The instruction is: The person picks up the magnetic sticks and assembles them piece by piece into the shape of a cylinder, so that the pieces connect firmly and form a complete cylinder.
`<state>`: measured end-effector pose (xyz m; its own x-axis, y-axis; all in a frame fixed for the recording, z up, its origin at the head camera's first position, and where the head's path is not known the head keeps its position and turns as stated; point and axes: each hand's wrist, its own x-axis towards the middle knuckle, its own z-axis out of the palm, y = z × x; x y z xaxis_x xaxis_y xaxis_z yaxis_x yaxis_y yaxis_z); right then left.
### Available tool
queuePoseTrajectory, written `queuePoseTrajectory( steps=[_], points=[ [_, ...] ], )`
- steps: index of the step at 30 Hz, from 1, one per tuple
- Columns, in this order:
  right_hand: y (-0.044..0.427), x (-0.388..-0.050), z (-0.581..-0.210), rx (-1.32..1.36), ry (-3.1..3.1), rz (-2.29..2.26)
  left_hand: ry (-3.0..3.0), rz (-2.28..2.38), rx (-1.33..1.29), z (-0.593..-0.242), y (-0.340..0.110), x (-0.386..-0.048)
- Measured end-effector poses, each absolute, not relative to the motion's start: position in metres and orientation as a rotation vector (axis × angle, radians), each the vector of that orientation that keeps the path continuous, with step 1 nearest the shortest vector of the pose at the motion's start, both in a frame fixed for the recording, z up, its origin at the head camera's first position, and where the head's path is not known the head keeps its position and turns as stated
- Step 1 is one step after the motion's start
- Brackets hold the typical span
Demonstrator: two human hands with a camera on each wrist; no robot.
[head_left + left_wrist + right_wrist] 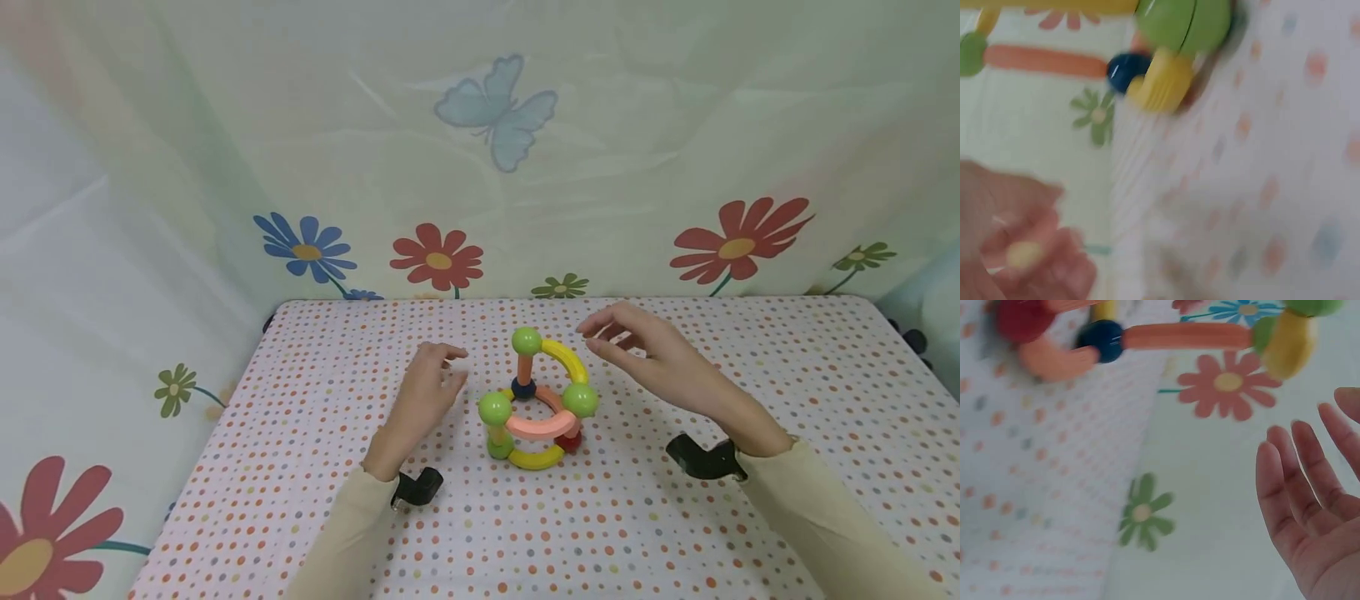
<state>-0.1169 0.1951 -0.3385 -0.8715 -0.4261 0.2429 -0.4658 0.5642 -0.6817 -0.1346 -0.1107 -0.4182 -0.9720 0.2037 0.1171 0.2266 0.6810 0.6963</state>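
Observation:
A ball-and-rod construction toy (pixel 540 428) stands on the table between my hands. Green balls cap its top corners, and red, dark blue and green balls sit at its base. Straight rods and curved yellow and salmon rods join them. My left hand (pixel 423 387) hovers left of the toy, fingers loosely bent and holding nothing. On the right, my right hand (pixel 656 350) is raised near the yellow arc, apart from it, with relaxed fingers. Part of the toy shows in the left wrist view as a green ball (pixel 1179 22), and its orange rod (pixel 1188 336) in the right wrist view.
A dotted cloth (pixel 315 533) covers the table. Behind it hangs a curtain (pixel 637 167) printed with flowers and a butterfly. Black wrist-worn devices (pixel 418 486) sit under both wrists.

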Motion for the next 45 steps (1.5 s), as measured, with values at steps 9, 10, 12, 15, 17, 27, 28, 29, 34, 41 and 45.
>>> queuePoseTrajectory(
  steps=[9,10,12,15,17,27,28,29,34,41,45],
  points=[
    [0.156,-0.139,-0.317,0.981,-2.806,1.206,-3.169,-0.869,0.048,-0.409,-0.142,-0.133],
    [0.153,-0.14,-0.318,0.996,-2.816,1.206,-3.188,-0.863,0.041,-0.411,-0.143,-0.132],
    [0.148,-0.143,-0.319,1.01,-2.829,1.201,-3.202,-0.862,0.016,-0.415,-0.146,-0.132],
    [0.143,-0.146,-0.322,1.006,-2.831,1.194,-3.183,-0.865,-0.026,-0.419,-0.146,-0.131],
    [0.142,-0.147,-0.324,0.99,-2.831,1.193,-3.17,-0.876,-0.054,-0.419,-0.144,-0.131],
    [0.141,-0.149,-0.332,0.981,-2.802,1.133,-3.114,-1.121,-0.201,-0.409,-0.133,-0.138],
    [0.141,-0.149,-0.332,0.981,-2.8,1.131,-3.108,-1.121,-0.224,-0.406,-0.131,-0.138],
    [0.141,-0.15,-0.332,0.983,-2.798,1.129,-3.097,-1.133,-0.235,-0.401,-0.128,-0.138],
    [0.14,-0.151,-0.332,0.998,-2.794,1.138,-3.003,-1.224,-0.349,-0.374,-0.112,-0.139],
    [0.139,-0.151,-0.333,1.0,-2.787,1.172,-2.938,-1.26,-0.579,-0.345,-0.09,-0.136],
    [0.14,-0.15,-0.333,1.005,-2.778,1.177,-2.933,-1.239,-0.642,-0.34,-0.084,-0.136]
  ],
)
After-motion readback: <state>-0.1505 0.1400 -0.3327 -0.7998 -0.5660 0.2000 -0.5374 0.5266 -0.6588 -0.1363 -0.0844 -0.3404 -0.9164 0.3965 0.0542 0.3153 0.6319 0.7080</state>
